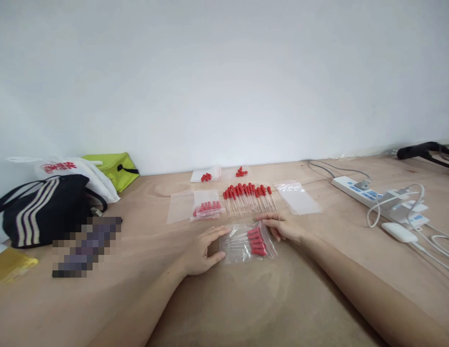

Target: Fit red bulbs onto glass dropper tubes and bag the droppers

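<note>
A clear zip bag (238,246) lies flat on the wooden table (224,308), holding several red-tipped sticks (258,242) with their tips to the right. At its left edge rests my left hand (204,250), thumb and fingers apart. My right hand (281,227) touches or hovers at the bag's upper right corner, fingers partly curled; whether it pinches the edge is hard to see. Behind the bag is a fanned pile of red-tipped sticks (248,195). Left of the pile, another bag (207,205) holds several red-tipped pieces.
Flat clear bags (297,197) lie right of the pile. Two bags with small red pieces (206,177) are near the wall. A power strip (369,195) with white cables is at right. A black bag (47,209) and a green bag (117,171) stand at left.
</note>
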The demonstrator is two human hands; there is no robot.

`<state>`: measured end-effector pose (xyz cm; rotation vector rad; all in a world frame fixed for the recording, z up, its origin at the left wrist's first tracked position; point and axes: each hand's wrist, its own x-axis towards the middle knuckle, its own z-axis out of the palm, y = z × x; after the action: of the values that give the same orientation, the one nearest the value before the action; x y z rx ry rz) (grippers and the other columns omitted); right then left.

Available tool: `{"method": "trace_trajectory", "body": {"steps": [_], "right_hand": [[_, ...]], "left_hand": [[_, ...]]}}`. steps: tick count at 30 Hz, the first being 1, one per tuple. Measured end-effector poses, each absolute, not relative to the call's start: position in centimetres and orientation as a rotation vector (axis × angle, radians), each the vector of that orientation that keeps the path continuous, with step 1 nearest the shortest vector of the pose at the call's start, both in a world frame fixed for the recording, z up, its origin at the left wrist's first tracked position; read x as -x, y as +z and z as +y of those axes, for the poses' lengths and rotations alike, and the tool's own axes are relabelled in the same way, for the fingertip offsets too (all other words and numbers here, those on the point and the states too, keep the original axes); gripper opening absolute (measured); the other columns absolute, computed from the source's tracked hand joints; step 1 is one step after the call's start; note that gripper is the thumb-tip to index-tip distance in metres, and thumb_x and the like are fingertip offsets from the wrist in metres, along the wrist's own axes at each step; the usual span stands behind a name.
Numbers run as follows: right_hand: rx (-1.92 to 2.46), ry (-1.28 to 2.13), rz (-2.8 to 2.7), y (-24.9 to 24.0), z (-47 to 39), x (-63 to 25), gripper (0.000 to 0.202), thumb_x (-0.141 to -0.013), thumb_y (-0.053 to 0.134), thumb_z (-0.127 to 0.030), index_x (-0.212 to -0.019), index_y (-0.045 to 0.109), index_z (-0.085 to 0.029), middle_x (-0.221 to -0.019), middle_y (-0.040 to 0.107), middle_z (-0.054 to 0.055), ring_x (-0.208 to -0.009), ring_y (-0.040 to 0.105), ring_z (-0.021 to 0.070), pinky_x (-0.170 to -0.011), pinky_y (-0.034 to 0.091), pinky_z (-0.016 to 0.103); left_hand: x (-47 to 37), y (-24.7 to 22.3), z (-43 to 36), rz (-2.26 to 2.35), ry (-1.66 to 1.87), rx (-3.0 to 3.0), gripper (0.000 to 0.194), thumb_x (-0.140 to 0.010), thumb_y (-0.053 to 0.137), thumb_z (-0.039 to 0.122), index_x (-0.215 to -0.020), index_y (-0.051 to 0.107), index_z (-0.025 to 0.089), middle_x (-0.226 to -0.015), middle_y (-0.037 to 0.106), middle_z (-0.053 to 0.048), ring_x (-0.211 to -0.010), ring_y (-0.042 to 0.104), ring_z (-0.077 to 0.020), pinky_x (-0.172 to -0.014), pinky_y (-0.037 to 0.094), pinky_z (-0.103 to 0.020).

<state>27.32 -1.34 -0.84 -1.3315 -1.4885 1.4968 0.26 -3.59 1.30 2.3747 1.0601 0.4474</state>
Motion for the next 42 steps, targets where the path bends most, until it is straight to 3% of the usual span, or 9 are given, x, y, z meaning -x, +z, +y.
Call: {"method": "trace_trajectory", "body": {"steps": [7, 14, 19, 22, 25, 29, 32, 37, 42], "right_hand": [[1.232, 1.358, -1.57, -1.5, -1.5, -26.6, 0.035, -0.059, 0.068, -0.047, -0.055, 0.054, -0.015, -0.049, 0.051, -0.005, -0.045, 0.04, 0.0059, -0.046, 0.03, 0.021], [1.125, 1.568, -1.091, -1.1, -2.6, -26.6, 0.038, -0.061, 0.066, -0.051, -0.062, 0.047, -0.018, -0.053, 0.053, -0.005, -0.046, 0.047, 0.0082, -0.048, 0.037, 0.022], [0.99, 1.628, -0.808, -1.0, -3.1, -26.4, 0.035, -0.057, 0.071, -0.043, -0.064, 0.047, -0.019, -0.056, 0.054, -0.003, -0.05, 0.052, 0.0109, -0.053, 0.045, 0.026], [0.924, 1.574, -0.721, -1.1, -3.2, -25.9, 0.034, -0.056, 0.073, -0.041, -0.066, 0.048, -0.02, -0.059, 0.056, -0.002, -0.053, 0.054, 0.0121, -0.055, 0.048, 0.028], [0.888, 1.545, -0.695, -1.2, -3.9, -24.8, 0.035, -0.057, 0.073, -0.043, -0.067, 0.047, -0.021, -0.062, 0.057, -0.002, -0.057, 0.055, 0.013, -0.057, 0.049, 0.029], [0.833, 1.741, -0.802, -1.2, -5.5, -22.9, 0.038, -0.058, 0.072, -0.044, -0.063, 0.043, -0.019, -0.062, 0.056, -0.004, -0.056, 0.055, 0.0092, -0.059, 0.048, 0.026], [0.821, 1.866, -0.997, -1.3, -6.1, -22.3, 0.038, -0.057, 0.074, -0.04, -0.065, 0.044, -0.018, -0.061, 0.056, -0.005, -0.058, 0.055, 0.0075, -0.063, 0.049, 0.025], [0.879, 1.917, -1.096, -1.3, -5.7, -23.5, 0.037, -0.058, 0.075, -0.034, -0.077, 0.048, -0.017, -0.075, 0.061, -0.001, -0.064, 0.06, 0.0094, -0.065, 0.05, 0.026], [0.952, 1.87, -0.987, -1.1, -4.8, -25.1, 0.045, -0.06, 0.074, -0.032, -0.091, 0.044, -0.019, -0.075, 0.063, 0.001, -0.061, 0.063, 0.0108, -0.065, 0.051, 0.026]], "left_hand": [[-0.4, 1.1, -3.6, 1.077, 0.502, -2.353, 0.053, -0.074, 0.051, 0.017, -0.125, 0.041, 0.024, -0.129, 0.046, -0.004, -0.122, 0.037, -0.023, -0.102, 0.027, -0.044], [-0.2, 0.0, -3.0, 1.098, 0.771, -2.128, 0.062, -0.077, 0.054, 0.024, -0.132, 0.027, 0.024, -0.127, 0.046, -0.009, -0.117, 0.042, -0.0228, -0.1, 0.032, -0.044], [-0.8, -0.7, -2.4, 1.31, 1.069, -1.579, 0.054, -0.078, 0.054, 0.035, -0.124, 0.031, 0.018, -0.093, 0.06, -0.006, -0.087, 0.061, -0.018, -0.085, 0.047, -0.039], [-1.5, -0.3, -3.1, 1.287, 1.039, -1.35, 0.058, -0.08, 0.05, 0.043, -0.125, 0.025, 0.016, -0.076, 0.061, -0.003, -0.071, 0.063, -0.0168, -0.076, 0.051, -0.038], [-2.1, 0.5, -4.2, 1.071, 0.938, -1.396, 0.069, -0.08, 0.047, 0.051, -0.132, 0.011, 0.023, -0.083, 0.063, -0.004, -0.077, 0.064, -0.0173, -0.077, 0.05, -0.037], [-2.4, 0.9, -4.7, 0.937, 0.801, -1.579, 0.06, -0.077, 0.051, 0.053, -0.126, 0.034, 0.024, -0.102, 0.06, -0.006, -0.097, 0.056, -0.0204, -0.086, 0.044, -0.036], [-2.3, 0.4, -4.4, 1.055, 0.821, -1.53, 0.045, -0.072, 0.058, 0.048, -0.106, 0.049, 0.019, -0.093, 0.06, -0.004, -0.087, 0.059, -0.0196, -0.08, 0.047, -0.034], [-1.4, 0.0, -3.8, 1.149, 1.004, -1.447, 0.039, -0.062, 0.068, 0.034, -0.091, 0.046, 0.018, -0.082, 0.056, 0.001, -0.074, 0.057, -0.0143, -0.07, 0.047, -0.027], [0.1, 2.6, -0.9, 1.214, 1.051, -1.514, 0.05, -0.061, 0.068, 0.028, -0.104, 0.044, 0.021, -0.085, 0.057, 0.0, -0.075, 0.059, -0.0146, -0.07, 0.048, -0.028]]}}
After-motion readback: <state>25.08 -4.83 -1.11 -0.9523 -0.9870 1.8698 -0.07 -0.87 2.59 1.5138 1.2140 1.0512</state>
